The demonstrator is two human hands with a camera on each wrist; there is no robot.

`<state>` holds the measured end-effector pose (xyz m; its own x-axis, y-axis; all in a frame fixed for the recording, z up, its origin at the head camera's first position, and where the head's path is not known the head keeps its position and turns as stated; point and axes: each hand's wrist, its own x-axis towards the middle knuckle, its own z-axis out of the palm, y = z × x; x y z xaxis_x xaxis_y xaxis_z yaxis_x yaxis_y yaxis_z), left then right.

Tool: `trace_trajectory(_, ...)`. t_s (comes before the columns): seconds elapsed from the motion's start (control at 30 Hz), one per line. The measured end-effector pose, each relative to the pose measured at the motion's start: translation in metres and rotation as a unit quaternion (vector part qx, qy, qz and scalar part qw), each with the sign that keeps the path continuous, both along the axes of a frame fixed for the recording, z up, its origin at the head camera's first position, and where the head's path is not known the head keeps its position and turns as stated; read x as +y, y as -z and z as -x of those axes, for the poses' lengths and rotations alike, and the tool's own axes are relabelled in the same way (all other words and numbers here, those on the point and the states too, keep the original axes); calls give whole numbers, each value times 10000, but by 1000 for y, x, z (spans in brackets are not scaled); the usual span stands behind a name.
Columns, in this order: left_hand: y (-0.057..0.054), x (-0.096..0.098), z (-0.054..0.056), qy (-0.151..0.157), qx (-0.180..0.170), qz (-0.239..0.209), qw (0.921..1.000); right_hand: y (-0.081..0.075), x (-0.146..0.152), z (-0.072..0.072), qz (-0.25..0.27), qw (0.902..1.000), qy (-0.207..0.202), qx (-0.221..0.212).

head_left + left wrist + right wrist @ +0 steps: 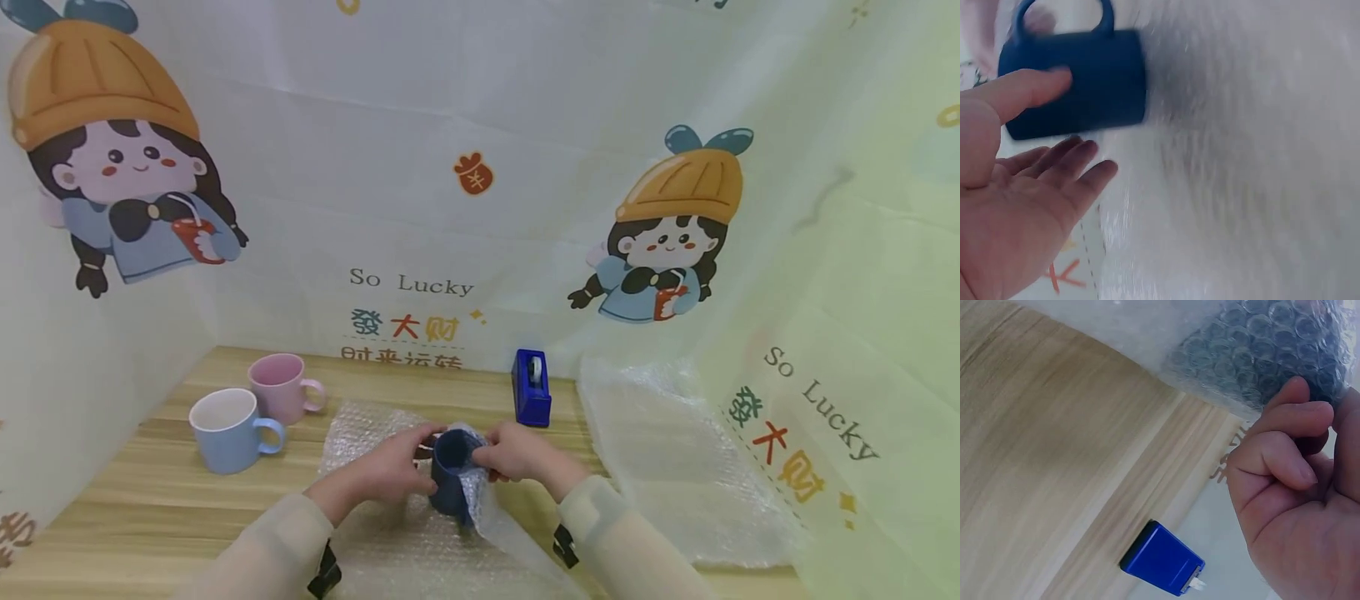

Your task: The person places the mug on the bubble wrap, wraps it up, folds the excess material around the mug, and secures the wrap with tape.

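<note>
A dark blue mug [447, 492] stands upright on a sheet of bubble wrap [375, 542], its mouth facing up toward the head camera. My left hand [393, 465] holds it from the left, thumb against its side and fingers around toward the back. In the left wrist view the mug [1079, 87] shows its handle, with the thumb laid across its body. My right hand [521, 452] pinches an edge of the bubble wrap at the rim, thumb reaching over the mouth. The wrap [1260, 350] covers the mug's right side, and the right hand [1291, 481] has its fingers curled there.
A light blue mug [228, 433] and a pink mug [279, 390] stand at the left of the wooden table [120, 517]. Behind the right hand is a blue tape dispenser [532, 400]. Another bubble wrap sheet [682, 475] lies at the right, beside the printed cloth wall [862, 333].
</note>
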<state>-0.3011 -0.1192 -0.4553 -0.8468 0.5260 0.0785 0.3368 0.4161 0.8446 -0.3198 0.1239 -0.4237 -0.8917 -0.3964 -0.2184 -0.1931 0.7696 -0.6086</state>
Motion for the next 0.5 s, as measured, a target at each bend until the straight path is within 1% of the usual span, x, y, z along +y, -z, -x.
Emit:
trace_trajectory(0.03,0,-6,2,-13,117,74,9999,1,0,0,54,10000,7,19)
trace_trajectory(0.07,1,-12,6,-74,320,195,9993,2,0,0,121,9999,10,32)
trace_trajectory(0.1,2,-19,9,-197,543,335,9978,4,0,0,155,9999,16,54)
trace_trajectory(0.13,10,-27,18,-348,859,492,9945,5,0,0,166,9998,25,83)
trace_trajectory(0.17,18,-36,26,-584,1223,659,9886,6,0,0,190,9998,34,90)
trace_trajectory(0.23,21,-50,34,-1036,1745,976,9743,8,0,1,180,9998,56,109)
trace_trajectory(0.27,20,-56,36,-1225,1885,1129,9678,9,0,1,166,9998,66,127)
trace_trajectory(0.3,18,-61,37,-1395,1925,1254,9632,10,1,2,157,9998,86,122)
trace_trajectory(0.33,16,-65,38,-1535,1883,1414,9597,10,1,2,157,9998,103,120)
trace_trajectory(0.4,-3,-67,28,-1697,1594,1769,9563,11,1,2,165,9997,126,113)
trace_trajectory(0.47,-4,-72,31,-1757,1420,2166,9498,11,1,1,168,9997,124,131)
trace_trajectory(0.5,0,-75,36,-1782,1344,2371,9455,11,0,1,187,9997,119,141)
